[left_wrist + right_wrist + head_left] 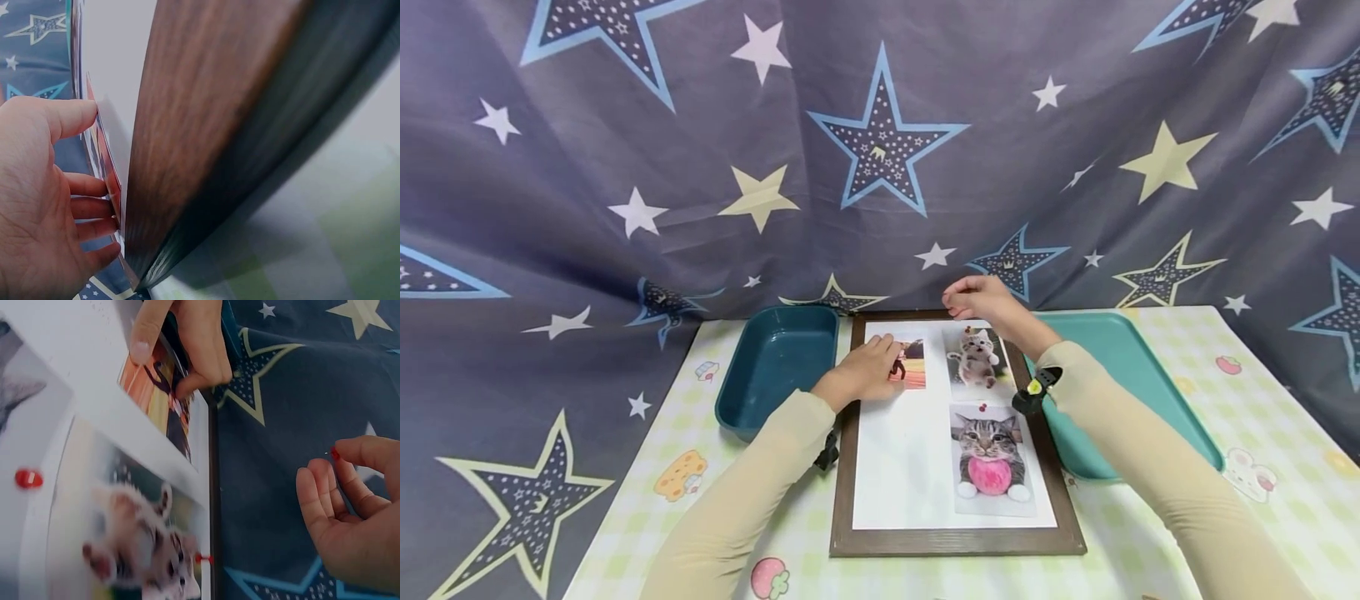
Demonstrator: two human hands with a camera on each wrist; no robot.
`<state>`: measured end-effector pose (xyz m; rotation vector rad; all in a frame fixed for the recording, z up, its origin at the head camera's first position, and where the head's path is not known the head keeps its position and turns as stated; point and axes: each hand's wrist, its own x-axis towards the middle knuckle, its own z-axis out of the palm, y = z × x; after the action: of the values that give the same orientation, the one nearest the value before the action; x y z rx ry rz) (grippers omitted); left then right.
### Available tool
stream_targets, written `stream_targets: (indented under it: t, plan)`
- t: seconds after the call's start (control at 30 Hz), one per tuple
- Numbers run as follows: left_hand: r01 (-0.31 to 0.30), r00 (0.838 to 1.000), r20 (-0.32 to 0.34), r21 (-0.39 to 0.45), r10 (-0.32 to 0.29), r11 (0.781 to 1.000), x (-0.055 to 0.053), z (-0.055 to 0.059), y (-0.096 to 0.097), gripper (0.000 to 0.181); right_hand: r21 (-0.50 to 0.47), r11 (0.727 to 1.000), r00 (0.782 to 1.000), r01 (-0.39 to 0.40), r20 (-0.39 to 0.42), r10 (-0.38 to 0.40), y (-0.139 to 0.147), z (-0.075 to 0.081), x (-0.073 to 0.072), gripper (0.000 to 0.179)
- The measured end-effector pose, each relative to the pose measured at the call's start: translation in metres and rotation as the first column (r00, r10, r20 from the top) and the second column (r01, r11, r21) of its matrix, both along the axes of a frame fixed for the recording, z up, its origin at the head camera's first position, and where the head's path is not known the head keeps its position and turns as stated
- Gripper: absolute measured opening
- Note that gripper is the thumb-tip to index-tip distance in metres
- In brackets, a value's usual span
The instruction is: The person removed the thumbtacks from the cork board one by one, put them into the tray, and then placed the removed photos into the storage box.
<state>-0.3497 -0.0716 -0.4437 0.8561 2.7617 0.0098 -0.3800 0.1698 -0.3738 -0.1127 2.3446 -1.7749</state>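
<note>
My left hand point(867, 371) rests on a photo with orange and red tones point(914, 373) at the upper left of a white board point(898, 475). In the left wrist view, its thumb and fingertips touch the photo, spread apart and not gripping it. My right hand point(988, 304) is raised over the board's far edge. It pinches a red push pin point(335, 453) between thumb and index finger, the metal tip pointing out. On the board's right half are a kitten photo point(977, 360) and, below it, a photo of a cat with a pink ball point(992, 467), each with a red pin at its top.
A brown wooden frame point(958, 542) surrounds the board. To its left stands a dark teal bin point(778, 367); a lighter green tray point(1138, 392) lies to its right, partly under my right forearm. A starry curtain point(880, 250) hangs behind the checked tablecloth point(1285, 400).
</note>
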Motion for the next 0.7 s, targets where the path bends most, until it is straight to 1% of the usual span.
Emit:
stream_targets:
  t: [0.13,0.3,0.43,0.57,0.7]
  plan:
    - [0.001,1.0,0.006,0.009,-0.001,1.0,-0.001,-0.001,-0.001,0.076,-0.01,1.0,1.0,0.002,-0.03,-0.003,0.021,0.004,0.006,0.028]
    - [0.002,1.0,0.011,0.019,-0.002,1.0,-0.001,-0.003,-0.002,0.077,-0.025,1.0,0.998,0.011,-0.056,-0.012,0.044,0.003,0.011,0.029]
    - [0.007,1.0,0.003,0.024,-0.007,1.0,-0.001,-0.005,-0.002,0.075,-0.04,0.999,0.998,0.034,-0.059,-0.037,0.06,0.005,0.015,0.033]
    - [0.013,1.0,0.003,0.024,-0.013,1.0,-0.002,-0.004,-0.003,0.075,-0.073,0.995,0.995,0.064,-0.066,-0.069,0.078,0.004,0.018,0.032]
    - [0.027,1.0,-0.017,0.023,-0.026,0.999,-0.003,-0.004,-0.001,0.073,-0.049,0.994,0.992,0.098,-0.074,-0.102,0.097,0.001,0.022,0.033]
